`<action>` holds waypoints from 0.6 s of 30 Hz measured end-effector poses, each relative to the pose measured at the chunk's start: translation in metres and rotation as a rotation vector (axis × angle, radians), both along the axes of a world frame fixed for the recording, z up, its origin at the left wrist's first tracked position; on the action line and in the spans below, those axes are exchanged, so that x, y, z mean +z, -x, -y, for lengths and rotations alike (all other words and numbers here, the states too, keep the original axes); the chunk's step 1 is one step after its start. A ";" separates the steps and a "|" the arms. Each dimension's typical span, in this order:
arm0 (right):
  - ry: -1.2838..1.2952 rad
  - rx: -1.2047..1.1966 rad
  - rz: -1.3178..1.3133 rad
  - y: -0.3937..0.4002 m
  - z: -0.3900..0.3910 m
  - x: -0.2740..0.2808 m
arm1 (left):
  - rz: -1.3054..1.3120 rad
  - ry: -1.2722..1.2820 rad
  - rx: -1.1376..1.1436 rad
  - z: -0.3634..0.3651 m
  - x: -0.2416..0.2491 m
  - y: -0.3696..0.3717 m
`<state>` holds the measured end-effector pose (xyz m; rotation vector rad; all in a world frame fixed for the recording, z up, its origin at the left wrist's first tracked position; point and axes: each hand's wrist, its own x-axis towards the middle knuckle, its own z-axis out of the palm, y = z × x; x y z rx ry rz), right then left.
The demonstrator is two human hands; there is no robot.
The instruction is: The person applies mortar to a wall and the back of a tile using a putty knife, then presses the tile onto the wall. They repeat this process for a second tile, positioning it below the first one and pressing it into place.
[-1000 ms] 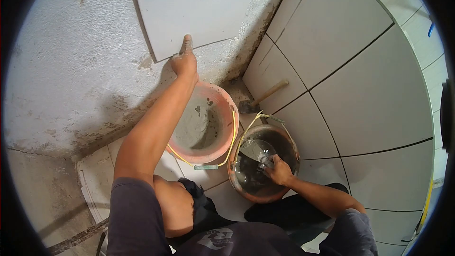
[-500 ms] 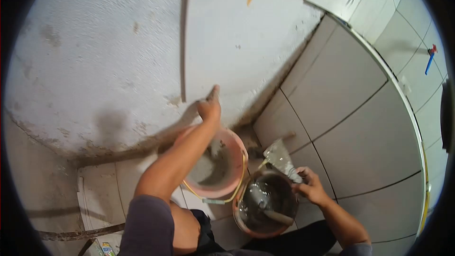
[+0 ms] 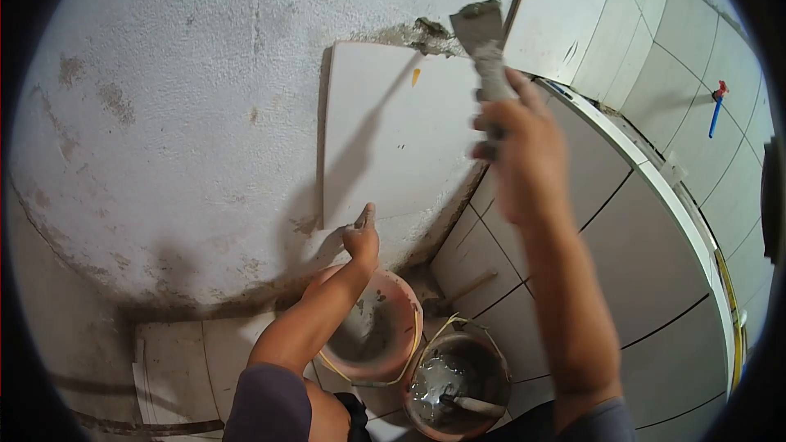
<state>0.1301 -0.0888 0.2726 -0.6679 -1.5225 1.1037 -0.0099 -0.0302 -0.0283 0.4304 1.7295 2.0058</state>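
My right hand is closed around the handle of a putty knife, raised in front of the upper right of the wall tile. Grey mortar coats its blade, which points upward. The large white tile lies against the rough wall, with a small orange mark near its top. My left hand is at the tile's lower edge, one digit pointing up against its face and the others folded; the edge under the hand is hidden. Wet mortar shows on the wall just above the tile.
Below my left arm stands a pink bucket with grey residue. Beside it, a darker bucket holds water and a tool with a pale handle. A tiled low wall rises at right; a blue-handled tap is beyond it.
My right hand has lifted the putty knife from above the darker bucket up to the tile's top right. My left hand stays at the tile's lower edge. The view has tilted upward.
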 end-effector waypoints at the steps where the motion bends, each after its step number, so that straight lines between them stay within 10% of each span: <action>1: -0.045 -0.056 0.020 0.020 0.002 -0.006 | 0.006 0.024 0.034 0.004 0.007 -0.003; 3: -0.582 -0.435 0.147 0.069 -0.022 -0.049 | 0.009 0.077 0.058 -0.024 -0.086 0.011; 5: -0.477 -0.374 0.136 0.094 -0.002 -0.061 | -0.636 0.029 0.082 -0.095 -0.188 0.043; 7: -0.431 -0.346 0.209 0.110 -0.005 -0.082 | 0.022 0.248 0.044 -0.023 -0.040 0.010; 12: -0.583 -0.365 0.282 0.107 -0.023 -0.111 | -0.218 0.223 -0.066 -0.055 -0.114 0.028; 18: -0.746 -0.341 0.769 0.031 -0.009 -0.057 | -0.025 0.127 0.052 -0.017 -0.036 0.009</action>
